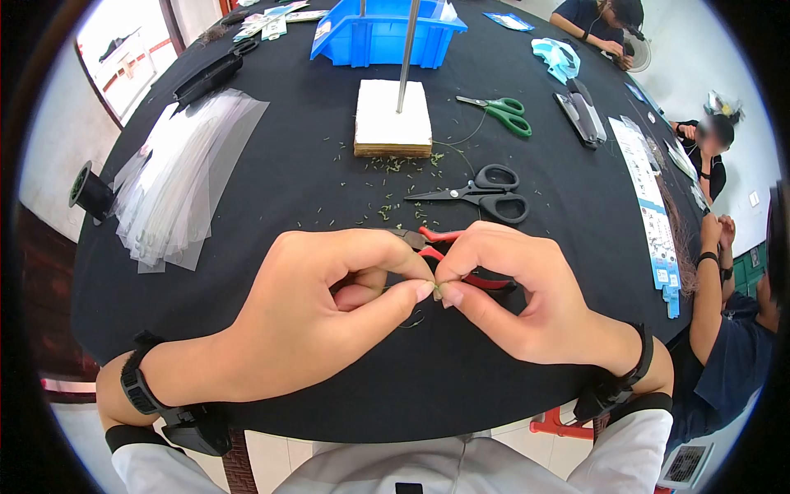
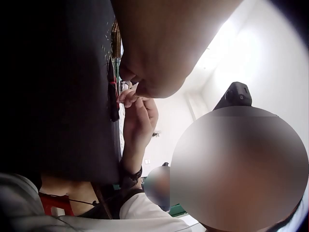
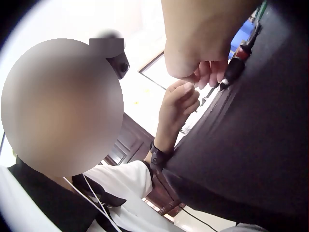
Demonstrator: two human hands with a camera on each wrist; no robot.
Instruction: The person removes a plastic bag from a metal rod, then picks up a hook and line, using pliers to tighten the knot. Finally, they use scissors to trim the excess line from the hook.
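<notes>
Over the near part of the black table, both hands meet fingertip to fingertip. My left hand (image 1: 309,309) pinches a small greenish, thread-like piece (image 1: 437,288) between thumb and forefinger. From the other side, my right hand (image 1: 527,288) pinches the same piece with thumb and forefinger. Its exact kind is too small to tell, and the fingertips cover most of it. Behind the fingers lie red-handled pliers (image 1: 492,283), partly hidden by the right hand. In both wrist views the hands' undersides show, with the left hand (image 3: 177,104) and right hand (image 2: 140,116) close together.
Black scissors (image 1: 473,196) and green-handled scissors (image 1: 508,115) lie beyond the hands, among green clippings. A block (image 1: 393,115) carries an upright metal rod. Clear plastic strips (image 1: 181,173) and a black spool (image 1: 90,191) are at left; a stapler (image 1: 581,115) is at right, a blue bin (image 1: 387,37) behind.
</notes>
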